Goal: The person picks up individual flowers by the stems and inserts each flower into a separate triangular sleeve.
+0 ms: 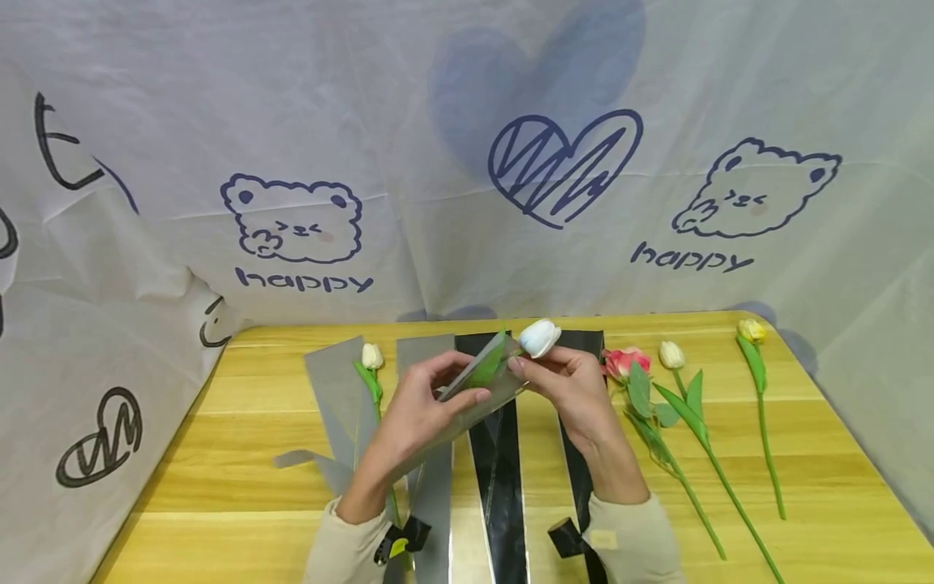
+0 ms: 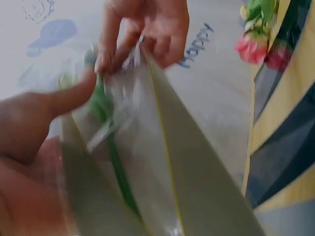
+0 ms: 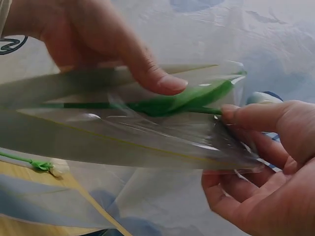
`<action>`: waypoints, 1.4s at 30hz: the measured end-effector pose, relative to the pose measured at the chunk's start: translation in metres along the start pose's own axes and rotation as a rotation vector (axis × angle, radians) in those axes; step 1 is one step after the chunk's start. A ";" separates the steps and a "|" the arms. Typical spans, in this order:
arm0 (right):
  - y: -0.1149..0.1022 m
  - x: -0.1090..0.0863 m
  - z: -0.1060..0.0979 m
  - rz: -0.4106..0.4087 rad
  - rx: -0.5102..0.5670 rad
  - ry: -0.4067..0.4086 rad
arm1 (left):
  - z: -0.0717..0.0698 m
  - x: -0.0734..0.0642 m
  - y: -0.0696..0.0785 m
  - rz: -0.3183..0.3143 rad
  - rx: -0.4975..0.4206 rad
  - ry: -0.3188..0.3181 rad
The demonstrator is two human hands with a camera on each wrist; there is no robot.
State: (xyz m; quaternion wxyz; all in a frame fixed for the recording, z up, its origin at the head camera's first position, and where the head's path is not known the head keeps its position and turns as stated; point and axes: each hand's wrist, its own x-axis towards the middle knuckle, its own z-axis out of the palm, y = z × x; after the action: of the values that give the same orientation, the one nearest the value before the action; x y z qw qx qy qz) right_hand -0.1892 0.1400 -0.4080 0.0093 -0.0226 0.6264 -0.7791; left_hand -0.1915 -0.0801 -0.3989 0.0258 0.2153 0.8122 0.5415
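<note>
A white artificial tulip (image 1: 540, 338) lies inside a clear flower sleeve (image 3: 113, 150) with grey side panels and thin yellow lines. Its bloom sticks out past the sleeve's end, while the green leaf (image 3: 170, 102) and stem show through the film. My left hand (image 1: 412, 414) grips the sleeve from the side, thumb across the front film; its other fingers are mostly behind the sleeve. With thumb and fingers, my right hand (image 1: 580, 397) pinches the stem just below the bloom, at the sleeve's open end. Some right fingers lie beside the lower corner of the film.
Grey sleeves (image 1: 429, 503) and black sleeves (image 1: 499, 487) lie flat on the wooden table (image 1: 248, 422). One white tulip (image 1: 372, 357) rests at left. A pink rose (image 1: 627, 363), another white tulip (image 1: 671, 355) and a yellow tulip (image 1: 751, 331) lie at right. A printed cloth hangs behind.
</note>
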 end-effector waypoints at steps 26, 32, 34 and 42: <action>-0.008 -0.003 -0.020 -0.032 -0.073 -0.130 | -0.002 0.005 -0.022 -0.045 -0.110 -0.269; -0.019 -0.011 -0.016 -0.115 -0.487 -0.044 | -0.004 0.006 -0.023 -0.023 -0.097 -0.277; -0.023 -0.013 -0.016 -0.141 -0.551 -0.044 | -0.005 0.006 -0.023 -0.028 -0.122 -0.286; -0.029 -0.012 -0.029 -0.187 -0.350 -0.033 | -0.011 0.006 -0.025 -0.084 -0.224 -0.207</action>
State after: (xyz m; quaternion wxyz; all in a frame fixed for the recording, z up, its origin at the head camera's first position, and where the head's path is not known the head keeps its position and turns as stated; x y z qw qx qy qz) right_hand -0.1782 0.1753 -0.3865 -0.0567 -0.0948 0.7471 -0.6555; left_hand -0.2077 -0.0957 -0.4160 0.1559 0.2318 0.7479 0.6021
